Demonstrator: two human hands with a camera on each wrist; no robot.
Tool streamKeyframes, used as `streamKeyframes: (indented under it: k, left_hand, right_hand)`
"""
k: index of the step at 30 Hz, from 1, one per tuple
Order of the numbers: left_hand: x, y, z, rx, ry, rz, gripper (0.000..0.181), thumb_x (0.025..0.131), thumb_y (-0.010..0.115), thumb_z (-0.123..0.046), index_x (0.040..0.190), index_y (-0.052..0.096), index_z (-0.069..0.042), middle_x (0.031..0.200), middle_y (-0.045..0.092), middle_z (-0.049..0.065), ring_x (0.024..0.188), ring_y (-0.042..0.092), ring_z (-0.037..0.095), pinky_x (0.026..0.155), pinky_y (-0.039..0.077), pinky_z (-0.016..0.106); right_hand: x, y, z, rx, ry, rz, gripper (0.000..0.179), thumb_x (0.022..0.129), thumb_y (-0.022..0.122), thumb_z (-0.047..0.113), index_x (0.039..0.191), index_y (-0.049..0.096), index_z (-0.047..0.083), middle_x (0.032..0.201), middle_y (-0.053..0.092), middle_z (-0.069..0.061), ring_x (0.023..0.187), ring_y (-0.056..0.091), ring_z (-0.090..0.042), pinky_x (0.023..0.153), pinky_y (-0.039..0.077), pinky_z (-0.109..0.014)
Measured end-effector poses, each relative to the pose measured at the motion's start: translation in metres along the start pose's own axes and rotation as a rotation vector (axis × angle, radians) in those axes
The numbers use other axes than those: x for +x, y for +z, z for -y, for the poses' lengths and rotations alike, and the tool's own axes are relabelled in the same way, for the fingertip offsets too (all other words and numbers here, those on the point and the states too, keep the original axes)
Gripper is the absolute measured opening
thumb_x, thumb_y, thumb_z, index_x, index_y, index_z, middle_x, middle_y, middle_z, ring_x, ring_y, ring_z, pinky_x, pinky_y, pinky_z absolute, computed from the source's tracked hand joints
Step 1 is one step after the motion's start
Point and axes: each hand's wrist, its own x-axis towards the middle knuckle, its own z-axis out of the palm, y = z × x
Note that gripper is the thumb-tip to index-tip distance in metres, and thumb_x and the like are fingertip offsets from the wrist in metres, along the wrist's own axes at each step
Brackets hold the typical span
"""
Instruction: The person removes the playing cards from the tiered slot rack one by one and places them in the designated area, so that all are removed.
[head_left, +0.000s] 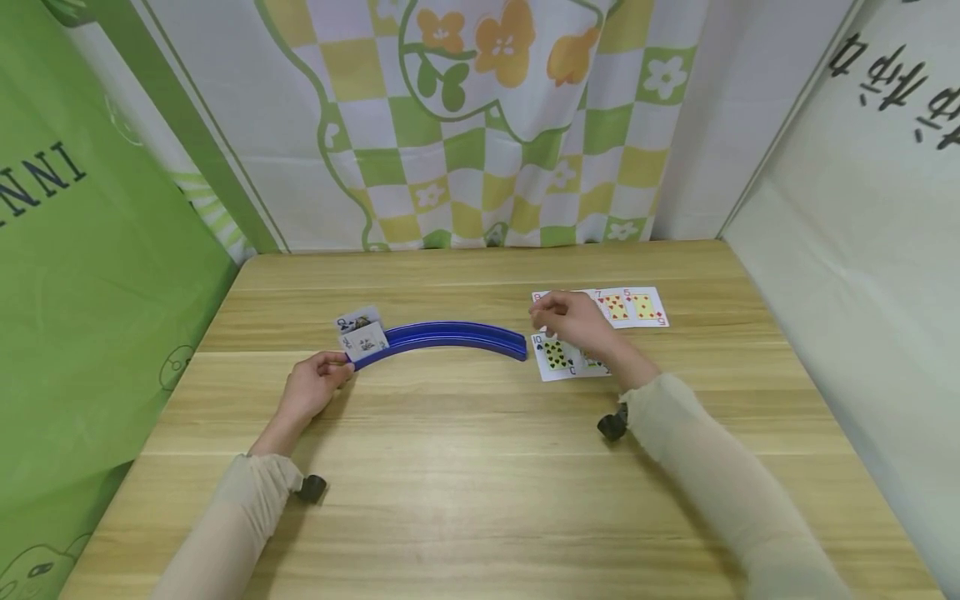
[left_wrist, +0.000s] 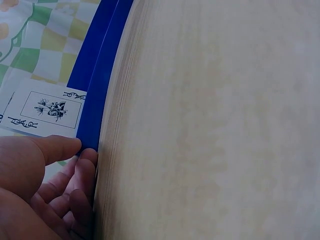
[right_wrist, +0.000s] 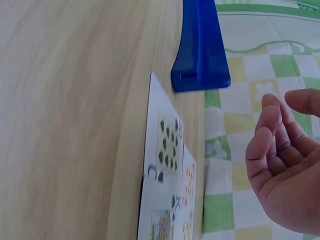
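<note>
My left hand [head_left: 311, 385] pinches the left end of a curved blue card holder [head_left: 457, 333] between thumb and fingers. In that end stand a joker card [head_left: 365, 342] and, behind it, a queen of spades [head_left: 358, 319]. My right hand [head_left: 577, 321] is raised over the playing cards at the holder's right, fingers loosely bent and nothing between them. Under it lies a ten of spades [head_left: 553, 358], partly over a king card [right_wrist: 162, 225] in the right wrist view. The back row shows a seven of hearts [head_left: 613, 307] and a five of diamonds [head_left: 645, 307]; my hand hides other cards.
The wooden table [head_left: 450, 467] ends at the back against a checked, flowered curtain [head_left: 487, 150]. Green cloth [head_left: 90, 275] hangs at the left and white cloth [head_left: 862, 233] at the right. A small black camera [head_left: 612, 427] sits at my right wrist.
</note>
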Motion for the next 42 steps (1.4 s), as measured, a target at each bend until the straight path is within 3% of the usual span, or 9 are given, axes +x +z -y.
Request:
streamKeyframes:
  k: [14, 21, 28, 42]
  left_hand:
    - [0.0, -0.003, -0.003, 0.01, 0.013, 0.006, 0.039, 0.098, 0.062, -0.029, 0.128, 0.061, -0.004, 0.101, 0.073, 0.014, 0.074, 0.063, 0.009, 0.06, 0.047, 0.024]
    - [0.0, -0.003, -0.003, 0.0, 0.016, 0.0, 0.039, 0.098, 0.062, -0.028, 0.128, 0.061, -0.002, 0.101, 0.074, 0.013, 0.072, 0.063, 0.006, 0.058, 0.048, 0.023]
    - [0.0, -0.002, -0.001, 0.0, 0.013, -0.002, 0.039, 0.098, 0.063, -0.028, 0.127, 0.062, -0.002, 0.101, 0.074, 0.014, 0.072, 0.063, 0.007, 0.058, 0.047, 0.023]
    - [0.0, 0.0, -0.001, -0.01, 0.01, -0.01, 0.038, 0.098, 0.064, -0.029, 0.126, 0.063, -0.003, 0.097, 0.074, 0.008, 0.071, 0.062, 0.007, 0.057, 0.046, 0.023]
  right_hand:
    - [0.005, 0.02, 0.017, 0.056, -0.016, -0.009, 0.024, 0.1, 0.056, 0.023, 0.117, 0.067, 0.01, 0.107, 0.073, -0.014, 0.098, 0.065, -0.041, 0.087, 0.056, -0.051]
    - [0.008, 0.029, 0.024, 0.077, -0.034, -0.001, 0.022, 0.101, 0.057, 0.024, 0.116, 0.067, 0.01, 0.105, 0.072, -0.013, 0.088, 0.065, -0.032, 0.085, 0.055, -0.052]
    - [0.013, 0.039, 0.027, 0.081, -0.058, 0.003, 0.021, 0.099, 0.059, 0.025, 0.113, 0.068, 0.012, 0.102, 0.074, -0.01, 0.08, 0.065, -0.022, 0.074, 0.056, -0.039]
    - [0.019, 0.06, 0.041, 0.074, -0.088, 0.016, 0.017, 0.099, 0.061, 0.025, 0.108, 0.069, 0.012, 0.097, 0.073, -0.008, 0.08, 0.067, -0.026, 0.071, 0.057, -0.035]
